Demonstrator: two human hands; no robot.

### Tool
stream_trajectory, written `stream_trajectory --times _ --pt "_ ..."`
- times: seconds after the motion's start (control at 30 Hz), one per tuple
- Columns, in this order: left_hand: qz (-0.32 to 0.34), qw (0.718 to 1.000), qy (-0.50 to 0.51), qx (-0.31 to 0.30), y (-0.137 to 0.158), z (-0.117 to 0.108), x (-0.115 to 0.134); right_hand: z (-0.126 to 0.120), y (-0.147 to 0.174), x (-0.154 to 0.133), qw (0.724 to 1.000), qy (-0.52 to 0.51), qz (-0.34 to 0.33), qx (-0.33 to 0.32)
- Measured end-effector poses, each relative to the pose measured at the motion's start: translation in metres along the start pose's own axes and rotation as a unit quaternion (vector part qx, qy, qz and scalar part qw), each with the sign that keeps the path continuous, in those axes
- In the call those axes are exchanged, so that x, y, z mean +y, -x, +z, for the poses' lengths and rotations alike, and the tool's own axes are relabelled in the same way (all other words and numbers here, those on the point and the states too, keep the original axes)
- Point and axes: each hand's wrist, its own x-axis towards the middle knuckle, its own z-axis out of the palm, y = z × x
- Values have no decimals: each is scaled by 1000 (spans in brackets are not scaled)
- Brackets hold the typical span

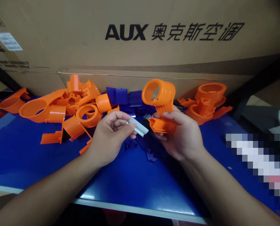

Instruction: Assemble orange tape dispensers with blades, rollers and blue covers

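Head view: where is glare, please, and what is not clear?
In the head view, glare marks the front of the blue tabletop; in the head view, pixel blocks cover part of the right side, the carton has unreadable small print at left, and the grey piece shows distinct teeth.

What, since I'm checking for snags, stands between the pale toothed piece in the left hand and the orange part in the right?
Nothing visible does: in this view just a small open gap separates the pale toothed piece from the orange part. Dark blue pieces lie beyond, on the table.
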Motion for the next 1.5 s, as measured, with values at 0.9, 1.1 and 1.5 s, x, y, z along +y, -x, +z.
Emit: stream_trajectory --times 0.9,1.1,1.5 --pt "131 982 -136 -9 5 1 2 0 1 -1 1000 19 9 -8" --pt "146 980 -130 -42 4 1 -2 1 1 -1 1000 23 7 -3" --pt "78 983 -155 -61 4 4 1 0 1 3 998 49 -36 6"
